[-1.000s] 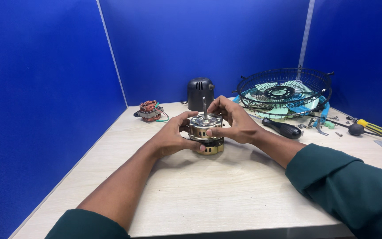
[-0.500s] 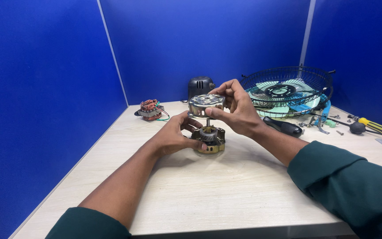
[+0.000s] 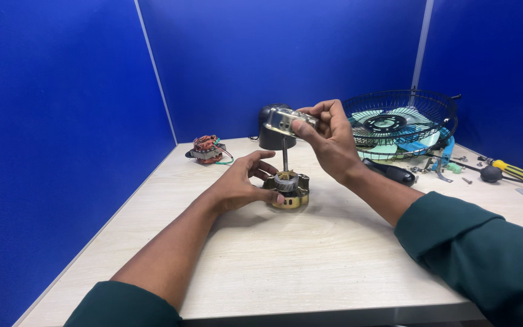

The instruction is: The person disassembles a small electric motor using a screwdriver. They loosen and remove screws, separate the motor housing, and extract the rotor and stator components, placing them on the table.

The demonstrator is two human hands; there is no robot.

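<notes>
Blue partition walls (image 3: 62,121) close in the pale wooden surface (image 3: 310,260) in front of me. At the far right of it lies a black wire fan guard (image 3: 401,124) with pale green blades inside, the biggest thing here. My right hand (image 3: 328,136) is raised above the middle of the surface, fingers pinched tight on a silvery metal motor cover (image 3: 287,121) that I hold tilted in the air, clear of everything below. My left hand (image 3: 243,181) rests low, half open, its fingertips touching the side of the motor base (image 3: 286,192), a round brass-coloured piece standing on the surface with a thin steel shaft (image 3: 284,156) rising upright from it towards the lifted cover. Behind the cover stands a dark, rounded housing (image 3: 272,138), partly hidden. Further left, well apart, sits a copper-wound coil (image 3: 206,149). A black-handled tool (image 3: 391,172) lies just beside my right forearm, and a yellow-handled screwdriver (image 3: 516,172) lies near the right edge among small screws.
</notes>
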